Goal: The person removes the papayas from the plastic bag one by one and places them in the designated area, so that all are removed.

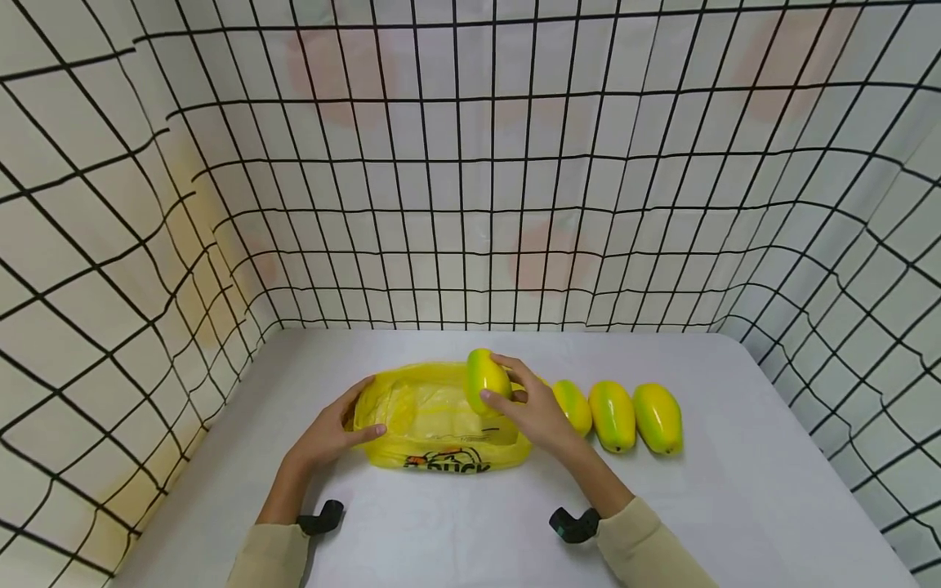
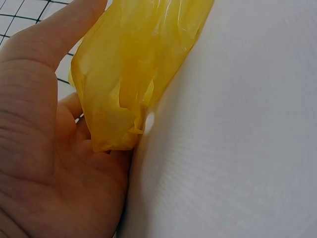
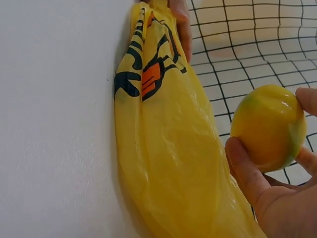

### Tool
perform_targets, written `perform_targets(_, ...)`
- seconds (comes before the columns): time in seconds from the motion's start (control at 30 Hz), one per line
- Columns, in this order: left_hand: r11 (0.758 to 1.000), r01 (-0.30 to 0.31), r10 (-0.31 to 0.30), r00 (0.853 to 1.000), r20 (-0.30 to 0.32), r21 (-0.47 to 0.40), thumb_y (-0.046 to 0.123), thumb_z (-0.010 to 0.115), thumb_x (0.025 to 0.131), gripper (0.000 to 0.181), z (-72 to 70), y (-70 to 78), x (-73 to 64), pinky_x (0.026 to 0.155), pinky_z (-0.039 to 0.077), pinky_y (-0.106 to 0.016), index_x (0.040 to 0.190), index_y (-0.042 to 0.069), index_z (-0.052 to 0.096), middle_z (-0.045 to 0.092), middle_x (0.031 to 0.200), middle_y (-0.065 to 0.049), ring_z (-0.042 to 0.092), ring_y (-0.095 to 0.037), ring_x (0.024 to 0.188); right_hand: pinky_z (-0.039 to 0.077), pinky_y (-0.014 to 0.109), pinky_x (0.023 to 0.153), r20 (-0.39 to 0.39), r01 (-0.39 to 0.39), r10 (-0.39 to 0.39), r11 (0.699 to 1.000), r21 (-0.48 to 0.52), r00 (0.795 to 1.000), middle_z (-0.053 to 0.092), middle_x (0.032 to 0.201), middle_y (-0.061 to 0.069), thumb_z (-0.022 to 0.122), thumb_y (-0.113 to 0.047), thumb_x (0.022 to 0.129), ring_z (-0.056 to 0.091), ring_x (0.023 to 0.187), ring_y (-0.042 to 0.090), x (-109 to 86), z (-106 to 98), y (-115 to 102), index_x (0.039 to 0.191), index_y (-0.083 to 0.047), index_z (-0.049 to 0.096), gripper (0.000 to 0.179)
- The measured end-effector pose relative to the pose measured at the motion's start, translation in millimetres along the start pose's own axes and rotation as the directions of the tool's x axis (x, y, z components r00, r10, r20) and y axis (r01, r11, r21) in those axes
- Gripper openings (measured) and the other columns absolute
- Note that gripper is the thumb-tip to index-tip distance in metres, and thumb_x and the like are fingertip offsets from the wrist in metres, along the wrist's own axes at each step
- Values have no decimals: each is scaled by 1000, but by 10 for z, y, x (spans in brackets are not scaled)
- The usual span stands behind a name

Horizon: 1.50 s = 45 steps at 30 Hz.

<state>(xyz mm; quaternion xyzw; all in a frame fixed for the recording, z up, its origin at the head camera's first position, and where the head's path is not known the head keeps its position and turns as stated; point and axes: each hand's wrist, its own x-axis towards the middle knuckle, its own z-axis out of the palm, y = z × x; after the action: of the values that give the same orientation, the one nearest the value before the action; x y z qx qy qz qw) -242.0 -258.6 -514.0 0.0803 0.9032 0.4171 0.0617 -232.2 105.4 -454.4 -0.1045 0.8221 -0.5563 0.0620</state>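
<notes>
A yellow plastic bag [image 1: 393, 454] with black print lies on the white table, its mouth open upward. My left hand [image 1: 327, 430] holds the bag's left end, thumb at the front rim and fingers round the back; the left wrist view shows the bag's end [image 2: 119, 99] between thumb and fingers. In my right hand [image 1: 542, 416] is a shiny yellow-green mango [image 1: 483, 377], pinched between thumb and fingers above the right part of the bag's mouth. The right wrist view shows this mango [image 3: 267, 126] apart from the bag.
To the right of the bag, a mango [image 1: 572, 407] lies partly behind my right hand. Beside it are a second mango [image 1: 613, 416] and a third mango [image 1: 658, 419] in a row. A black wire grid [image 1: 459, 211] encloses the table's back and sides.
</notes>
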Motion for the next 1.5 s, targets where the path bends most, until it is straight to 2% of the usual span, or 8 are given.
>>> perform_targets(0.23,1000,-3,3,1000,-2,-5,51,80,83,102,11,0,-9,123,30,-58,165,24,25,27,170,-12,31,-39,154,61,41,92,-9,-6,6,1000,-8,1000,43,160,13,72,-52,94,67,115,28,-53,-101,14,151,-47,40,66)
perform_targets(0.47,1000,14,-14,1000,-8,1,52,80,82,100,13,-27,-16,124,30,-57,164,26,28,28,170,-11,33,-38,154,60,43,94,18,5,-5,1000,1,1000,41,161,13,70,-52,95,66,119,30,-100,-217,76,151,-48,39,65)
perform_targets(0.63,1000,8,-8,1000,-7,-5,51,80,83,98,21,-17,-31,123,31,-57,163,25,30,29,170,-12,34,-38,153,60,42,95,5,-4,5,1000,-13,1000,42,160,15,70,-51,95,63,126,34,-143,-298,139,151,-46,40,64)
perform_targets(0.87,1000,7,-7,1000,-9,1,50,80,83,97,8,-9,-39,123,31,-57,163,24,31,29,169,-13,34,-39,153,59,43,97,-19,2,-3,998,-59,1000,41,161,16,70,-51,95,62,127,35,-197,-402,152,151,-47,41,64)
perform_targets(1.1,1000,11,-11,1000,-4,-5,51,80,83,98,9,-23,-26,123,32,-57,163,25,31,29,169,-12,34,-39,153,59,44,98,-8,24,-25,998,-64,1000,39,161,20,69,-47,97,62,128,37,-248,-487,134,154,-39,40,65)
perform_targets(1.5,1000,4,-4,1000,-8,16,53,79,83,97,7,-23,-9,122,33,-57,163,25,31,30,169,-12,35,-39,152,61,41,94,-43,8,-11,997,-79,999,40,160,17,72,-49,94,60,129,39,-296,-588,144,154,-40,41,68)
